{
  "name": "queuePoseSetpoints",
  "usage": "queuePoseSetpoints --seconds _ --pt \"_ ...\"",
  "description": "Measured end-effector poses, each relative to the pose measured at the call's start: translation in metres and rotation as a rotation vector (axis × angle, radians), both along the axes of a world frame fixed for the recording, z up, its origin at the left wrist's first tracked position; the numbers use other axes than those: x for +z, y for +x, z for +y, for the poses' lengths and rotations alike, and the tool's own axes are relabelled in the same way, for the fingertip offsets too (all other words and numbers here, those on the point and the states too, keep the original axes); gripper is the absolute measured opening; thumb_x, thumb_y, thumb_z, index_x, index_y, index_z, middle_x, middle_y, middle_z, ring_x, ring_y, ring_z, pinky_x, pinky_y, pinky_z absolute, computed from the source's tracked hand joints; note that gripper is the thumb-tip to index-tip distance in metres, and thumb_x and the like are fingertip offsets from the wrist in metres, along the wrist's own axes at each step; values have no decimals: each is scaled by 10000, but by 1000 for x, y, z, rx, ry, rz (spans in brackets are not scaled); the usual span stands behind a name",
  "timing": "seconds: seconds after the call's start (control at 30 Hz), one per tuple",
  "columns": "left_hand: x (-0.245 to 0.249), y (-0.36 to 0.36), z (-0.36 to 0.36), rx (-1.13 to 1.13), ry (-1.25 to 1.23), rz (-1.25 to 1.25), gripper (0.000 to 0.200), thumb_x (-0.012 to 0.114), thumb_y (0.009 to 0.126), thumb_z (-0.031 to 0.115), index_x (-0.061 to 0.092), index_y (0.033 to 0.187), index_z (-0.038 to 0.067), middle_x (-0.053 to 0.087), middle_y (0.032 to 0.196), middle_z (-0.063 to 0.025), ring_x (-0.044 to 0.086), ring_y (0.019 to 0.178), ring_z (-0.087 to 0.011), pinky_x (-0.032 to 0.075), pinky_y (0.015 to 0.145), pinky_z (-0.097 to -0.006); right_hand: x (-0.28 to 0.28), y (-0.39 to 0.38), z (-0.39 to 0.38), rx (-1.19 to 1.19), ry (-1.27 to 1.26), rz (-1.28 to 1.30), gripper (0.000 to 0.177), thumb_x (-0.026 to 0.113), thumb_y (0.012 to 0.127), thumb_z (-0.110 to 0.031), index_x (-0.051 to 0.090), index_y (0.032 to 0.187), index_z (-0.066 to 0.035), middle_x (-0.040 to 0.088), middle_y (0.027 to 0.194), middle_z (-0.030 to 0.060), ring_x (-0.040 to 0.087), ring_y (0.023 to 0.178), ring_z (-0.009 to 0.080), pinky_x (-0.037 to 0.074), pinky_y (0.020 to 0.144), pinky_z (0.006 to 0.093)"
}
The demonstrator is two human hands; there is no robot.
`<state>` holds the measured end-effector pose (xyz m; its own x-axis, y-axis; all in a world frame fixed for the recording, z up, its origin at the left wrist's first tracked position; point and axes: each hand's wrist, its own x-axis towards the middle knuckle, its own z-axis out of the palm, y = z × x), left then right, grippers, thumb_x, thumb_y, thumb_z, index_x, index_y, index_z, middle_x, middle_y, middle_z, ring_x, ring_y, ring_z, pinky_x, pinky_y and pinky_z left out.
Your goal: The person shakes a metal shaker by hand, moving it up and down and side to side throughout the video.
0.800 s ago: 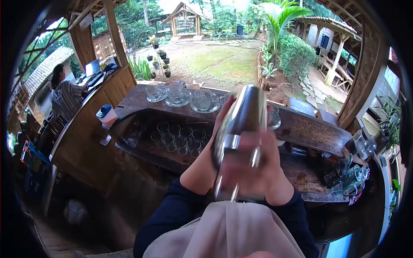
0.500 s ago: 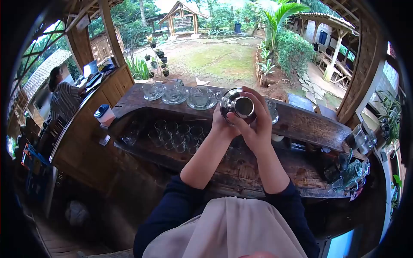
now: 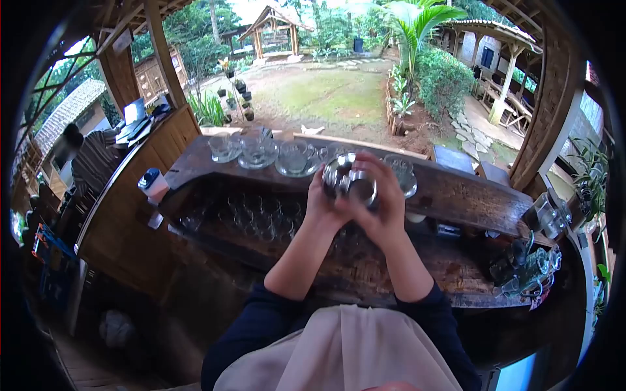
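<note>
A shiny metal shaker (image 3: 340, 174) is held up between my two hands, above the dark wooden counter. My left hand (image 3: 322, 203) wraps round its left side and underside. At its right, my right hand (image 3: 383, 199) has its fingers curled over the round metal end nearest me; this hand is blurred. Behind the shaker, glass cups on saucers (image 3: 298, 158) stand in a row along the raised ledge (image 3: 456, 189), some of them partly hidden by my hands.
Several glass mugs (image 3: 264, 215) sit in the recess below the ledge. More glassware (image 3: 535, 264) stands at the right end. A jar with a dark lid (image 3: 154, 184) is at the left. A person in a striped top (image 3: 94, 159) is beside a laptop (image 3: 135, 112).
Both hands and the shaker have shifted slightly left and down, and the shaker's near end has turned a little. The person at the left has leaned, with the head turned and blurred.
</note>
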<state>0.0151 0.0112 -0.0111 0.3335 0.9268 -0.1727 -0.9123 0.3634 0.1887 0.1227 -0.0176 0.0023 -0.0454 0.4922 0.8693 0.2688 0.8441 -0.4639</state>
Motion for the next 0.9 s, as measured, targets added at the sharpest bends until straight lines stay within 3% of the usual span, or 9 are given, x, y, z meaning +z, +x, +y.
queuePoseSetpoints --seconds 0.03,0.13,0.33,0.43,0.5,0.6,0.77,0.83,0.9 --pt "-42 -7 29 -259 411 -392 540 394 906 455 473 1210 15 558 1146 -147 544 1059 -284 440 927 -433 3 4 1 -4 15 0 420 675 684 -294 619 1068 -134 557 1163 87 493 1136 328 376 960 472" --pt "-11 -1 16 -402 300 -380 674 466 851 541 438 1228 -18 543 1139 -177 558 1006 -302 463 898 -407 1 19 -9 -11 489 -452 356 654 724 -353 639 1024 -161 555 1174 63 486 1142 345 365 964 503" --pt "-18 24 33 -211 390 -173 550 457 873 494 525 1151 24 613 1075 -144 630 919 -278 517 818 -427 0 28 0 -17 274 -54 360 658 739 -314 608 1045 -131 534 1187 135 480 1146 363 346 996 517" --pt "1 33 11 -404 401 -247 574 444 878 504 512 1173 17 604 1096 -140 622 932 -270 519 817 -407 13 43 -21 -64 194 13 427 701 720 -269 576 1083 -83 523 1209 132 471 1148 390 347 996 515" --pt "32 46 -28 -320 466 -265 730 465 850 560 368 1327 15 462 1277 -198 522 1108 -307 469 910 -419 11 54 -38 38 721 -349 490 733 685 -276 565 1102 -79 536 1205 110 480 1141 390 354 993 505" --pt "18 57 -27 -437 1083 -356 861 492 821 595 187 1419 55 264 1424 -180 398 1240 -335 413 972 -482 20 75 -44 43 743 -294 483 715 720 -299 553 1108 -61 525 1214 123 505 1115 363 372 980 477" --pt "-10 80 -1 -529 498 -305 548 396 903 460 451 1249 38 556 1194 -109 553 1078 -243 436 931 -435 11 99 -27 -33 566 -43 475 690 775 -308 526 1121 -26 526 1207 147 549 1058 302 409 939 394" --pt "-11 97 -4 -245 94 -80 544 382 904 477 470 1230 51 569 1169 -85 579 1026 -252 464 885 -430 18 98 -29 -104 -28 180 426 694 766 -234 537 1094 -12 553 1162 155 552 1053 288 418 915 383" --pt "-5 106 -17 -205 97 -57 554 373 899 497 472 1238 71 567 1158 -101 578 1028 -240 478 872 -441 31 112 -53 -63 -56 203 361 694 748 -148 559 1063 -34 567 1135 144 551 1058 268 410 907 480"
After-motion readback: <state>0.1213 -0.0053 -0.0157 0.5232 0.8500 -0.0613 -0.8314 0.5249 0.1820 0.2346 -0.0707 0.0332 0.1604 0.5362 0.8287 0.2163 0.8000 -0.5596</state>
